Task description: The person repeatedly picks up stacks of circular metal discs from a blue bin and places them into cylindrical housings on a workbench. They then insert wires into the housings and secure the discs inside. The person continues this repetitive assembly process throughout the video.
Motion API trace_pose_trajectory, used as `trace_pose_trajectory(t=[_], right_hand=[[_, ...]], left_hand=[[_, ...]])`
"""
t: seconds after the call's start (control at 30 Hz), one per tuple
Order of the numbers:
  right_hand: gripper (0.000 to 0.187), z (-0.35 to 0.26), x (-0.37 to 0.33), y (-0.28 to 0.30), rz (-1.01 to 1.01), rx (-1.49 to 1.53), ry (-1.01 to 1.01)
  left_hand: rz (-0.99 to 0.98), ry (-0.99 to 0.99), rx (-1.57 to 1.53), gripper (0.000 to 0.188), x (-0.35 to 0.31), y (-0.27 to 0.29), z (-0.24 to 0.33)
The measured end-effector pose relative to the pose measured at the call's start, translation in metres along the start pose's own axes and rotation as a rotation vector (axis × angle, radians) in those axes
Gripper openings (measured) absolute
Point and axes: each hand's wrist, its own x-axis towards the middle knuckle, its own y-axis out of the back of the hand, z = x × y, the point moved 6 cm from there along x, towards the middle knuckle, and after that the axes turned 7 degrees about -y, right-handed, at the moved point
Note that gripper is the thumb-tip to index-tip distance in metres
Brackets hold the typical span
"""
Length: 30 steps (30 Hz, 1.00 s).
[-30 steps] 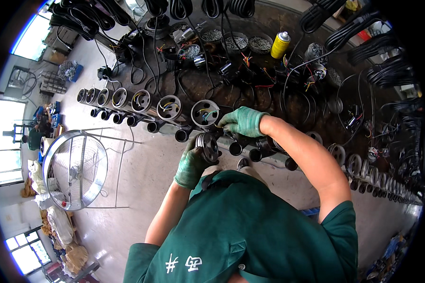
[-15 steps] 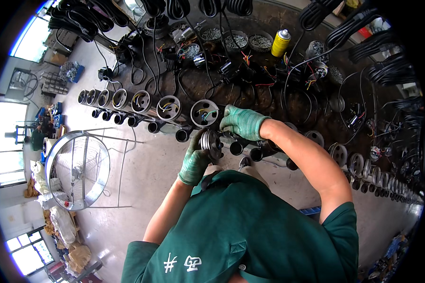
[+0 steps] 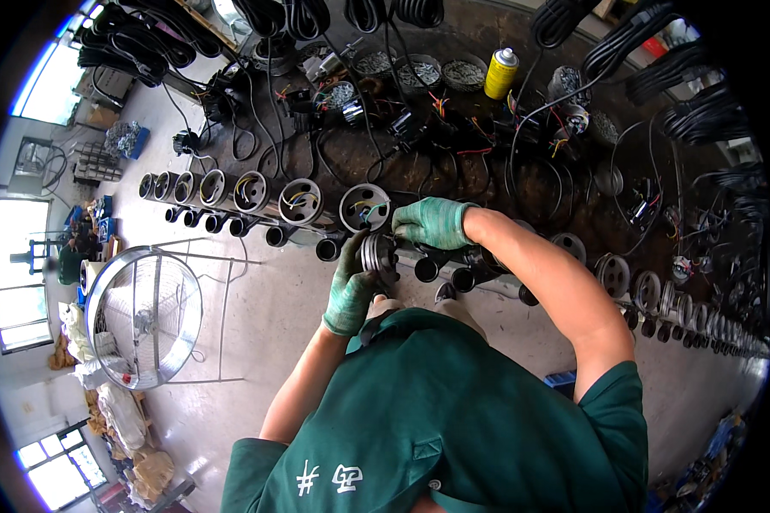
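My left hand [image 3: 347, 295], in a green glove with dark-stained fingers, is closed around a grooved grey metal cap [image 3: 375, 255] at the near edge of the bench. Beyond the cap stands a round metal housing [image 3: 365, 208] with coloured wires showing inside. My right hand [image 3: 435, 222], gloved in green too, is just right of that housing. Its fingers are bent and pressed together near the housing's rim; whatever they hold, if anything, is hidden. Several like housings [image 3: 300, 201] line the bench edge to the left, with black pipe ends [image 3: 328, 249] below them.
Bowls of screws [image 3: 418, 73] and a yellow spray can [image 3: 501, 73] stand at the back of the dark bench [image 3: 479, 184]. Bundled black cables [image 3: 306, 17] hang over it. More metal housings [image 3: 612, 276] run off to the right. A large round fan [image 3: 144, 318] stands on the floor at left.
The right hand has shifted slightly left and nearer, toward the wired housing. The left hand keeps hold of the metal cap. The whole view has shifted a little.
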Motion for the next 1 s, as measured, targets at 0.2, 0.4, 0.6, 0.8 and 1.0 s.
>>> trace_pose_trajectory(t=[0.2,0.4,0.6,0.8,1.0], right_hand=[[0.031,0.004,0.004,-0.001,-0.034,-0.016,0.007],[0.031,0.007,0.008,-0.002,-0.03,-0.008,0.029],[0.029,0.009,0.011,-0.001,0.041,-0.031,-0.016],[0.027,0.01,0.003,0.005,-0.01,0.071,-0.105],[0.03,0.023,-0.008,0.008,0.004,0.079,-0.051]], left_hand=[[-0.034,-0.055,0.191,0.093,0.004,0.001,0.0],[-0.123,-0.01,0.307,0.087,0.01,0.0,0.0],[-0.086,0.016,0.13,0.082,0.009,-0.012,-0.001],[-0.054,-0.057,0.297,0.097,0.012,-0.023,-0.001],[-0.056,-0.133,0.391,0.103,0.014,-0.028,-0.001]])
